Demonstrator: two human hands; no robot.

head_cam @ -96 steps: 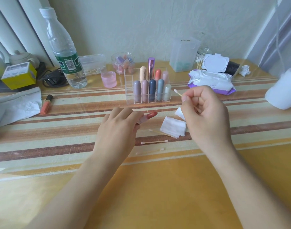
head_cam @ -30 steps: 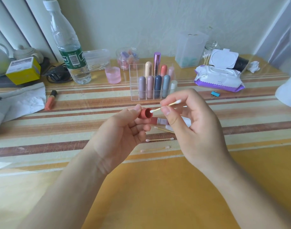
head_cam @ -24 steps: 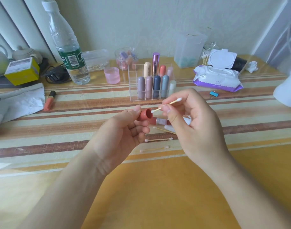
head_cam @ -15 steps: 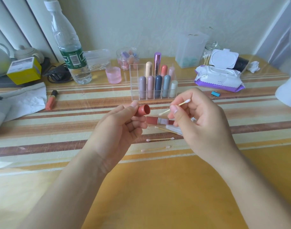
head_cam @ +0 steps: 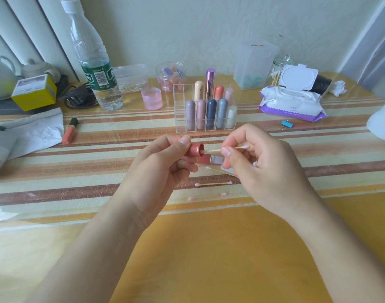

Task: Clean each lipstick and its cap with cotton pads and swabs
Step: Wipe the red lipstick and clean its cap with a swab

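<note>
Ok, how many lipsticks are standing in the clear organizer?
9. Front row, five: grey-mauve, dusty pink, navy, blue-grey, white. Back row, four: cream, metallic purple, coral, pale pink. A shorter one could hide behind these.

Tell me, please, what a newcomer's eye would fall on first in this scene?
At the centre, the left hand holds a red cap while the right hand pinches a cotton swab with its tip at the cap's opening. Just behind stands a clear organiser of pastel lipsticks, with a tall water bottle at the back left and an open pack of wipes at the back right.
</note>
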